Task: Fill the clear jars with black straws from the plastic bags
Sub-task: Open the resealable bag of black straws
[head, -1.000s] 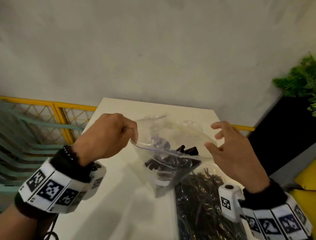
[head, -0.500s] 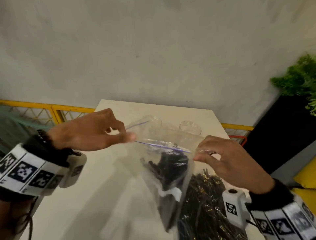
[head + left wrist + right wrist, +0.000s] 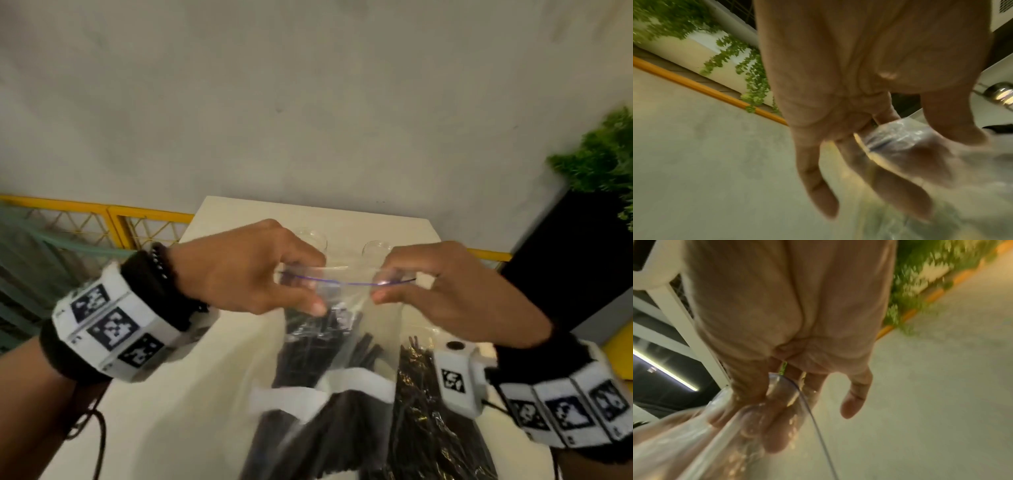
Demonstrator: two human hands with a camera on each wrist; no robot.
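A clear zip bag (image 3: pixel 329 346) with black straws (image 3: pixel 308 356) inside hangs above the white table (image 3: pixel 164 411). My left hand (image 3: pixel 301 287) pinches the left end of its purple zip line. My right hand (image 3: pixel 387 284) pinches the right end of the same top edge. The wrist views show the plastic (image 3: pixel 920 146) under my left fingers and the film (image 3: pixel 748 423) under my right fingers. Two clear jars (image 3: pixel 313 238) (image 3: pixel 376 248) stand on the far part of the table behind my hands, partly hidden. A second bag of black straws (image 3: pixel 428 418) lies on the table below my right wrist.
A grey wall rises behind the table. A yellow railing (image 3: pixel 102 212) runs at the left and behind. A black planter (image 3: pixel 568 260) with green leaves stands at the right, close to the table's right edge.
Both hands drew closer together along the bag's top edge, and the bag came up nearer to me. The bag now hangs lengthwise with its straws pointing down.
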